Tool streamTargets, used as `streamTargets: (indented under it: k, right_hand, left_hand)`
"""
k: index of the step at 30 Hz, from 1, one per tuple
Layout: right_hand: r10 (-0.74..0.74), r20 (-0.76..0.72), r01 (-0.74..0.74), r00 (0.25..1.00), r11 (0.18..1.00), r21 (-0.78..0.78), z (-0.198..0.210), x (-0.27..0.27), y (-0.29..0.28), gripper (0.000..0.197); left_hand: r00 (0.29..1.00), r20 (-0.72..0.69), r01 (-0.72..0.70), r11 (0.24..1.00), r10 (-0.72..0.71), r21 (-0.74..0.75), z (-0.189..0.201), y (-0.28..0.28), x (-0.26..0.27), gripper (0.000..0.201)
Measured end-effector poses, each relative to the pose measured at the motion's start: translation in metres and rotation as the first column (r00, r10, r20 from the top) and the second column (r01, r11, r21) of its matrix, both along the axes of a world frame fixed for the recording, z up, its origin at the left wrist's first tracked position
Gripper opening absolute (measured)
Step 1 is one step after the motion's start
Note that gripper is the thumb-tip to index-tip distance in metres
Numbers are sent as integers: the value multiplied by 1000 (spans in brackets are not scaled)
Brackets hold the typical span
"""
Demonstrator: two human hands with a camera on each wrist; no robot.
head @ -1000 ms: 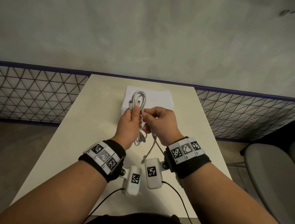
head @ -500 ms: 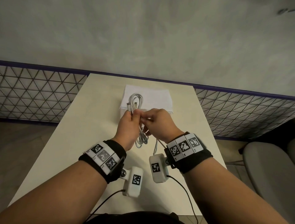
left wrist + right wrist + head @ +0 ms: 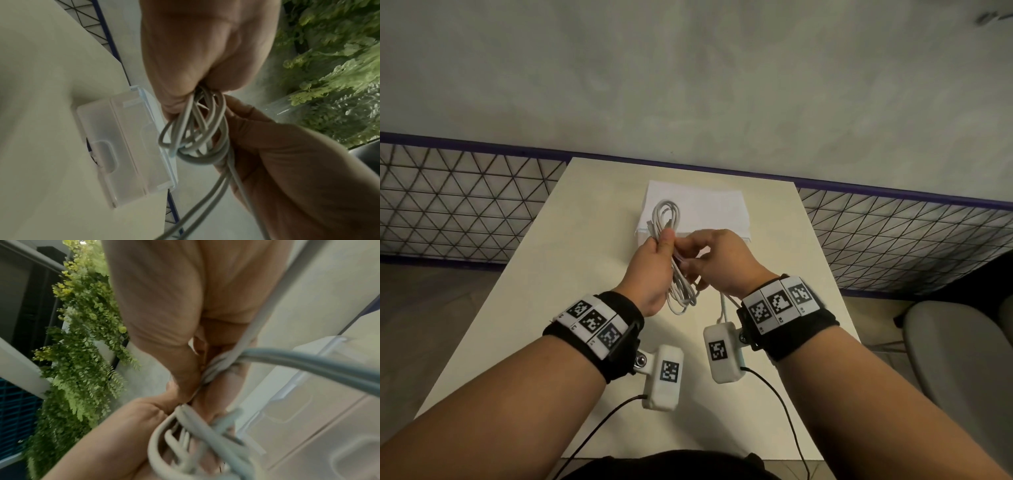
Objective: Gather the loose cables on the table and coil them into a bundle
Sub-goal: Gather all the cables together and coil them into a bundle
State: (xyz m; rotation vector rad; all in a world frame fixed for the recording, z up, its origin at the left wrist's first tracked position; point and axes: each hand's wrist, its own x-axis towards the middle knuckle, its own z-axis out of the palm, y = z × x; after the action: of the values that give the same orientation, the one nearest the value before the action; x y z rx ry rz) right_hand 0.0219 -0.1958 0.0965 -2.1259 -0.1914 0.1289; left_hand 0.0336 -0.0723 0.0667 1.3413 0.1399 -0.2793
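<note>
A white cable (image 3: 667, 217) is folded into several long loops, held above the cream table (image 3: 571, 274). My left hand (image 3: 654, 260) grips the loops at their middle, thumb on top; the loop ends hang below it (image 3: 681, 298) and show in the left wrist view as the cable (image 3: 197, 129). My right hand (image 3: 717, 260) pinches the free strand beside the bundle. That strand (image 3: 722, 308) trails down toward my right wrist. In the right wrist view the cable (image 3: 216, 368) crosses the bundle between both hands.
A clear plastic lidded box (image 3: 698, 212) lies on the table behind the hands, also seen as the box (image 3: 123, 146). A wire mesh fence (image 3: 465, 202) flanks the table. A grey chair (image 3: 962, 359) stands at the right. Green foliage (image 3: 329, 81) hangs beyond.
My right hand has moved down and round the bundle's middle with the free strand. The hanging tail has grown shorter. My left hand keeps its grip.
</note>
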Motion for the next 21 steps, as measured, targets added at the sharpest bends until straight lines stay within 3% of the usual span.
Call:
streamTargets:
  k: [4,11,17,21]
  right_hand:
    - [-4,-29,8,1000,990,138,2,0,-7,20]
    - [46,-71,-38,996,994,101,6,3,-21,26]
    - [58,-106,-53,993,997,48,-2,-1,-28,18]
    - [5,-30,-6,1000,1000,-25,-5,-3,-16,16]
  left_hand:
    - [995,-51,-93,992,89,-88,1,5,6,38]
    - [986,-113,-150,959,126,-240,6,6,4,36]
    - [966,-182,-247,862,184,-443,12,23,21,31]
    - [958,-234,-270,788,164,-553,10,26,30,30]
